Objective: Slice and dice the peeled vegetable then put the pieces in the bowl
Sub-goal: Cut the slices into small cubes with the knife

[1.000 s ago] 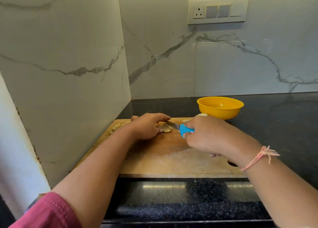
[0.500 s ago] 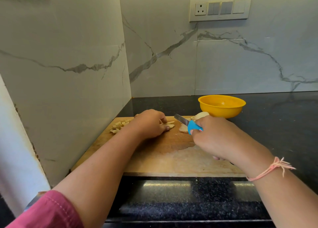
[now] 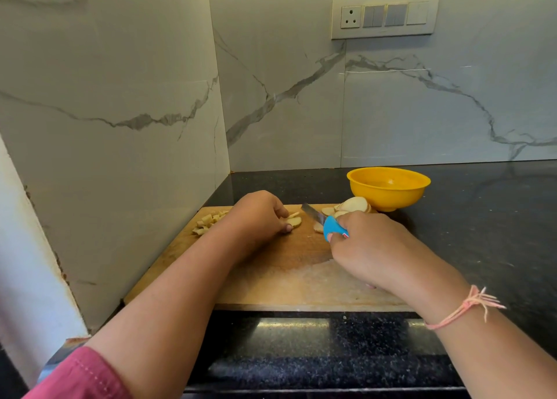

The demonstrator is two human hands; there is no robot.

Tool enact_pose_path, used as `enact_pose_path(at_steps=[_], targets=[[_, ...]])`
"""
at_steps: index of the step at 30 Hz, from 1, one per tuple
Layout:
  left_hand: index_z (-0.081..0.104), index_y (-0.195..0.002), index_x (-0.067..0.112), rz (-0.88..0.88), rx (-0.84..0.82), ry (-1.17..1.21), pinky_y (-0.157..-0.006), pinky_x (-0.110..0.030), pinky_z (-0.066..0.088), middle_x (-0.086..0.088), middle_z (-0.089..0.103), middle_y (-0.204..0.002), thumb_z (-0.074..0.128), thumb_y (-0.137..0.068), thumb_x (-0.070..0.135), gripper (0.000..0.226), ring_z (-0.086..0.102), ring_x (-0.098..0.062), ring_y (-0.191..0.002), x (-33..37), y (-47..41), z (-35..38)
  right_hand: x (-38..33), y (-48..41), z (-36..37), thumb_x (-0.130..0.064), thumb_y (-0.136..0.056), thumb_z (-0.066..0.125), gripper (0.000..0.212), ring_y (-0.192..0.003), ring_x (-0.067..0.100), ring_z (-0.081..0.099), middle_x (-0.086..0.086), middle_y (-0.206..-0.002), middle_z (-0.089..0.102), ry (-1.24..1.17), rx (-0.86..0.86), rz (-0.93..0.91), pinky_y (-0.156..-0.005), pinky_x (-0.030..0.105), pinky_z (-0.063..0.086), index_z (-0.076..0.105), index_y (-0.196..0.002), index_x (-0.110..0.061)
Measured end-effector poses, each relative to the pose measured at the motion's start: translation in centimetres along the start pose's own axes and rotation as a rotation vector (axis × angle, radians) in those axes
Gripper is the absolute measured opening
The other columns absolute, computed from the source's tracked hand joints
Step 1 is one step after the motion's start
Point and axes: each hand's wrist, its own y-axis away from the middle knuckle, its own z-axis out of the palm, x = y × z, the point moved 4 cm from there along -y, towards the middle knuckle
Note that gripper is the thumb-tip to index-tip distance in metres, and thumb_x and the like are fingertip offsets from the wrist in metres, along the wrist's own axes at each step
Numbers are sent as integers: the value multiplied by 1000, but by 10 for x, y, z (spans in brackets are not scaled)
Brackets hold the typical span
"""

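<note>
A speckled black stone countertop point(image 3: 482, 217) carries a rectangular wooden chopping board point(image 3: 271, 278) set along its front edge, with a round yellow plastic bowl point(image 3: 388, 193) standing at the board's far right corner.

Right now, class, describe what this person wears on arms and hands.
A pink sleeve with a pale stitched seam covers the upper left arm. A thin pink thread band, knotted with frayed ends, circles the right wrist. Left hand and right hand wear no gloves or visible rings.

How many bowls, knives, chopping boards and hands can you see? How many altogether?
Bowls: 1, the yellow bowl
Knives: 1, the blue-handled knife
Chopping boards: 1, the chopping board
Hands: 2, the left hand and the right hand
Total: 5
</note>
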Motion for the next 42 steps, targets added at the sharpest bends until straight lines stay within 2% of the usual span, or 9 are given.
enact_pose_path(at_steps=[4, 13, 16, 19, 25, 29, 34, 39, 42], targets=[[61, -127, 16, 8, 12, 4, -87, -23, 47, -3, 64, -120, 65, -89, 27, 40, 57, -13, -95, 1, -2, 2, -3, 1, 0, -34, -99, 40, 39, -60, 5, 42, -3, -96, 48, -5, 0, -10, -49, 16, 35, 43, -137, -23], [66, -118, 15, -1, 36, -1, -88, -26, 51, -3, 66, -111, 65, -89, 28, 32, 61, -16, -97, 2, -3, 3, -7, 2, -1, -32, -99, 39, 39, -61, 7, 42, -1, -100, 50, -15, -28, 18, -52, 16, 36, 42, -136, -21], [69, -114, 14, -22, 47, 18, -84, -26, 51, -3, 68, -108, 65, -89, 27, 29, 61, -16, -95, 3, -4, 4, -11, 4, -1, -29, -99, 40, 38, -61, 7, 43, -2, -90, 50, -25, -46, 10, -53, 17, 38, 44, -135, -19], [71, -111, 14, -44, 62, 43, -80, -25, 49, -4, 68, -108, 66, -88, 26, 27, 61, -15, -94, 2, -4, 4, -17, 3, 1, -24, -95, 42, 31, -61, 9, 48, -3, -76, 47, -8, -68, 9, -54, 21, 42, 50, -125, -18], [71, -111, 13, -83, 89, 72, -73, -24, 47, -4, 69, -104, 67, -87, 27, 28, 62, -16, -92, 1, -4, 5, -29, -1, -4, -22, -96, 41, 25, -53, 10, 49, 2, -73, 47, -1, -126, 19, -52, 20, 45, 45, -120, -15], [70, -112, 13, -84, 97, 54, -80, -26, 51, -4, 68, -106, 67, -87, 28, 30, 62, -17, -94, 2, -4, 4, -23, 16, -10, -23, -95, 42, 25, -48, 10, 49, 3, -73, 50, 29, -185, 13, -43, 18, 42, 46, -119, -17], [70, -112, 13, -65, 83, 50, -85, -29, 54, -3, 69, -103, 68, -87, 27, 29, 62, -17, -93, 1, -3, 4, -16, 41, -26, -31, -96, 43, 34, -43, 4, 40, -5, -69, 46, 157, -184, -48, -29, 10, 29, 46, -130, -23], [71, -112, 10, -62, 24, 23, -82, -26, 49, -8, 68, -105, 61, -91, 27, 29, 60, -18, -91, 3, 0, 4, -20, 33, -18, -30, -97, 41, 34, -64, 6, 43, -7, -77, 46, 94, -73, -70, -50, 18, 34, 49, -128, -21], [68, -117, 8, -87, 14, 6, -87, -26, 48, -9, 66, -111, 57, -94, 22, 29, 61, -20, -100, 4, -1, 4, -24, 24, -10, -27, -96, 40, 26, -67, 9, 46, -5, -74, 44, 71, -56, -51, -52, 22, 36, 51, -118, -18]])
